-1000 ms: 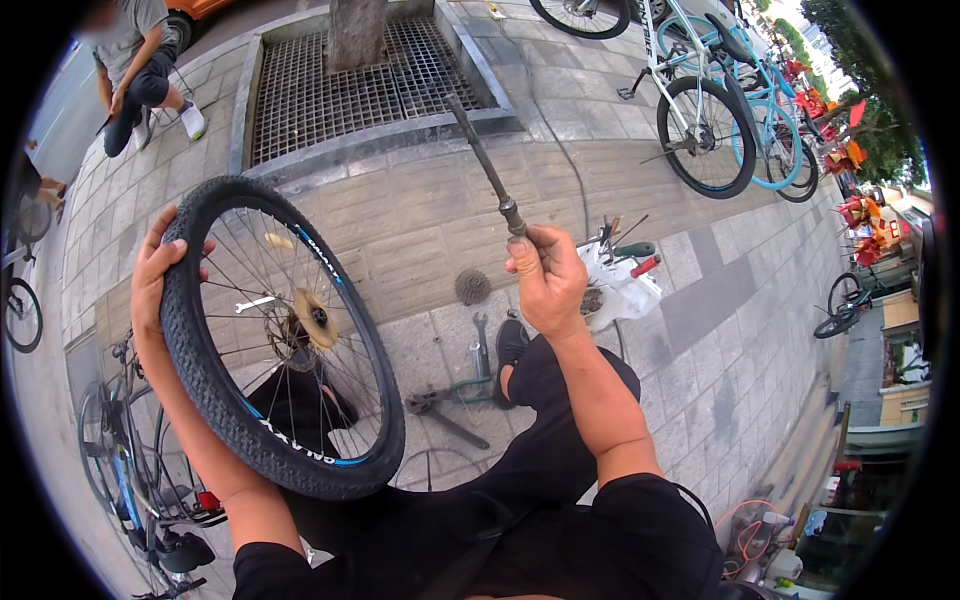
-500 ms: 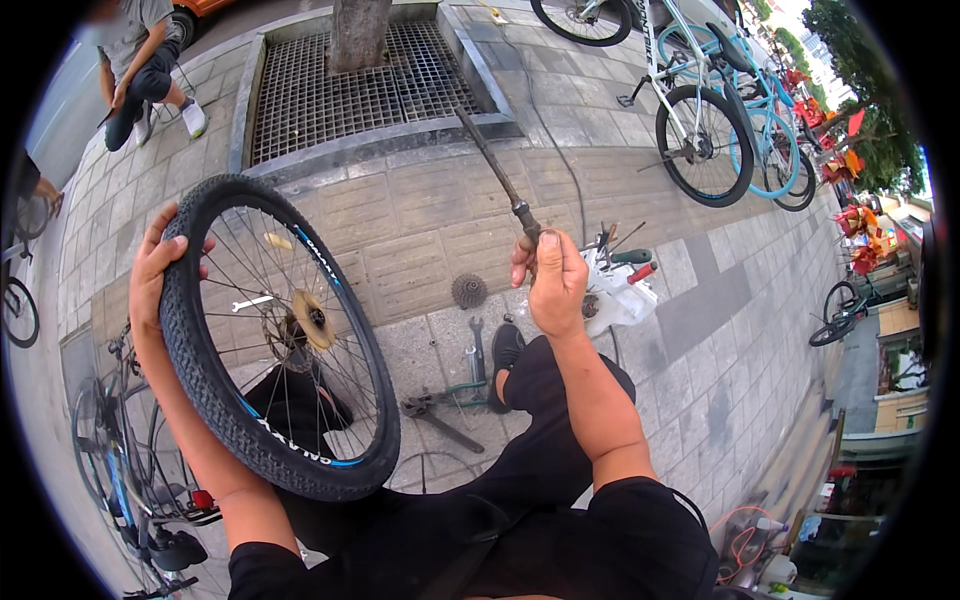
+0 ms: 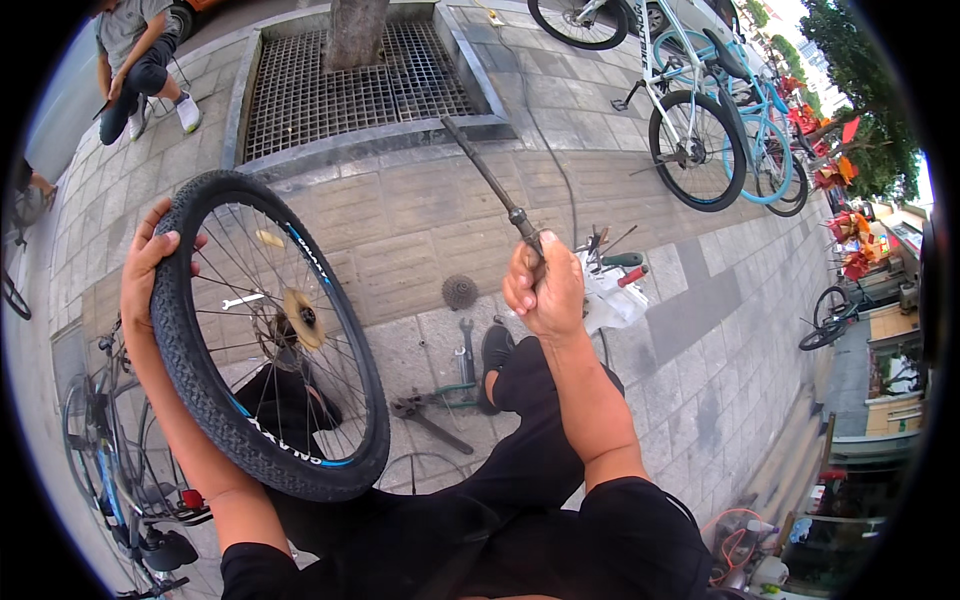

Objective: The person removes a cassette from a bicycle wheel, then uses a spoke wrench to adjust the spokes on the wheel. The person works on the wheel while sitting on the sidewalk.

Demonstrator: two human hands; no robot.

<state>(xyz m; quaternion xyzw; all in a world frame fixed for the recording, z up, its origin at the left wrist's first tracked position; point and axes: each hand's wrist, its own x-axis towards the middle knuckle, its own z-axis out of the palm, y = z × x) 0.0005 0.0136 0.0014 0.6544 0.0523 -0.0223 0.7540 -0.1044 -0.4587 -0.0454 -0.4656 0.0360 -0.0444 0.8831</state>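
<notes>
My left hand (image 3: 150, 258) grips the far-left edge of a bicycle wheel (image 3: 172, 335), thumb on the tread and fingertips curled over the rim. The wheel stands tilted against my left forearm, with a tan plastic disc (image 3: 304, 318) and a brake rotor at its hub. My right hand (image 3: 548, 290) is closed around the lower end of a long, thin, worn metal rod tool (image 3: 483, 170) with a collar near my fingers; its exact kind is unclear. The rod points up and to the left, apart from the wheel. A cassette (image 3: 460, 292) lies on the paving between them.
Wrenches (image 3: 465, 350) and a long-handled tool (image 3: 430, 425) lie by my shoe. Screwdrivers (image 3: 632, 274) rest on a white plastic bag (image 3: 612, 305) at right. Parked bicycles (image 3: 695, 150) stand far right, another (image 3: 110, 480) near left. A person (image 3: 140, 60) sits beyond the tree grate (image 3: 280, 100).
The rod's far tip has swung slightly left and lower, and my right-hand fingers are wrapped more closely round its end. The whole view has shifted a little; my left hand keeps its hold.
</notes>
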